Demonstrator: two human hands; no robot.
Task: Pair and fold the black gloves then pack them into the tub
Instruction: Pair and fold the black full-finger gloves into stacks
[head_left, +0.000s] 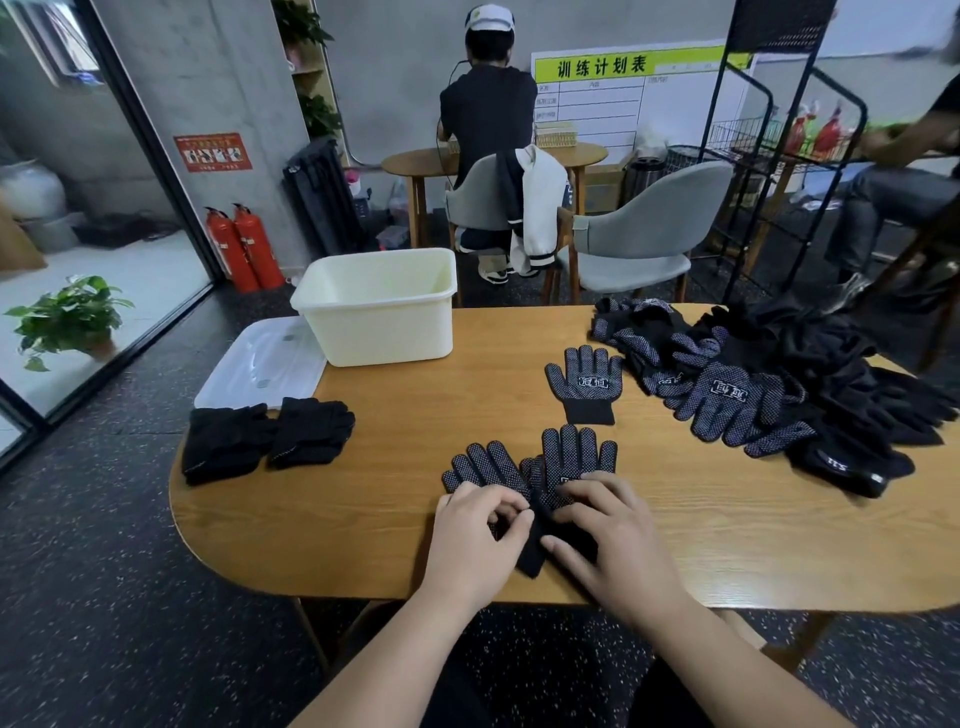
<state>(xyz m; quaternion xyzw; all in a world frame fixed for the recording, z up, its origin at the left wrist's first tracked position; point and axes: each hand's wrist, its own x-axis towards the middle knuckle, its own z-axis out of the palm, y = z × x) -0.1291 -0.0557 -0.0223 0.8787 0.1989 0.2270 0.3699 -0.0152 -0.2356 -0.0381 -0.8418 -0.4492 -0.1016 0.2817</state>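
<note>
Left hand (478, 535) is pinching the cuff end of the tilted glove (483, 465), fingers curled; right hand (618, 540) is pressing flat, fingers spread, on the upright glove (576, 452), on the counter (363, 519). Beyond the right hand a single glove (589, 382) is lying dots-up. Folded pairs (228, 447) are sitting left of the hands; glove heap (779, 374) far right; tub (379, 306) is standing far left, lid (249, 374) just beside it
</note>
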